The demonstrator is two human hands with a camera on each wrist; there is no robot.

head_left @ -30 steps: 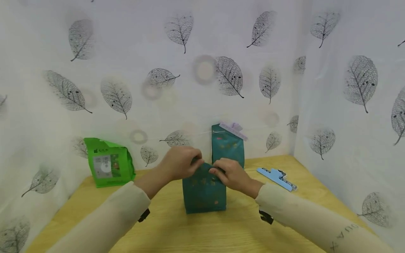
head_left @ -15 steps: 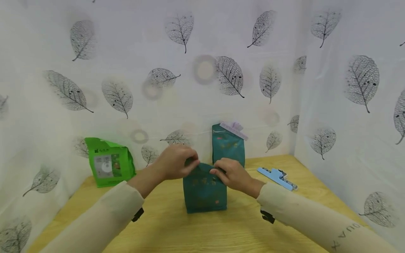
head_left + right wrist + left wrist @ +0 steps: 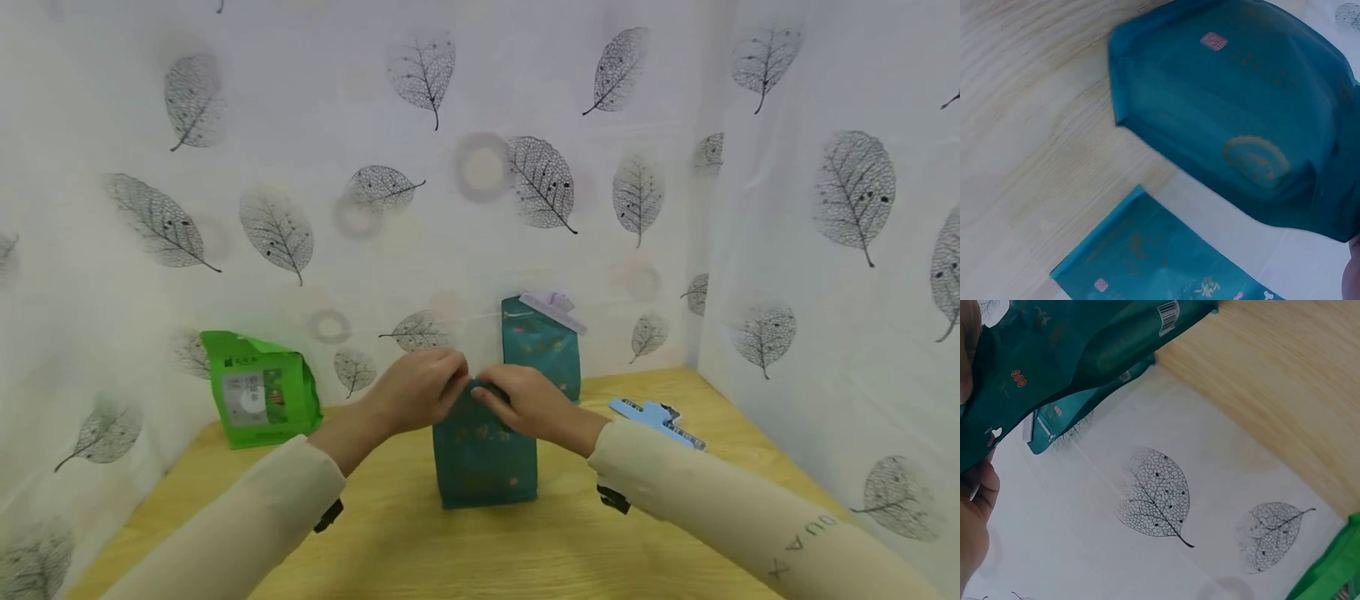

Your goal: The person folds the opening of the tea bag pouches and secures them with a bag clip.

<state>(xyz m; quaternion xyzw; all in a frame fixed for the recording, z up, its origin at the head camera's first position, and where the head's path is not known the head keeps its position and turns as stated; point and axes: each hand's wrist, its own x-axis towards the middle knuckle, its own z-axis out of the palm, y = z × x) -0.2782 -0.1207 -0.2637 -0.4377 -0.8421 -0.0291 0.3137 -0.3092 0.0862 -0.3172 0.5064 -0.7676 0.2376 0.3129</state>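
Note:
A teal pouch bag [image 3: 486,467] with faint gold print stands upright on the table in the middle of the head view. My left hand [image 3: 423,387] pinches the left part of its top edge between thumb and fingers. Close beside it, my right hand [image 3: 528,404] pinches the same top edge, its fingertips almost meeting the left ones. From the left wrist, the bag [image 3: 1085,344] shows a barcode on its side and a small hole near the top, by the left fingers [image 3: 985,487]. The right wrist view has the bag's broad front [image 3: 1222,94] with most of the right hand out of frame.
Behind the bag stands a second teal bag [image 3: 542,358] with a lilac clip [image 3: 553,312] across its top. A blue clip [image 3: 656,422] lies at the right. To the left stands a green bag [image 3: 262,396]. Leaf-printed white sheeting [image 3: 480,250] encloses the wooden table [image 3: 420,542].
My right hand has slid left along the bag's top edge, closing the gap to the left hand. The left hand stays near the same corner, and the bag remains in place.

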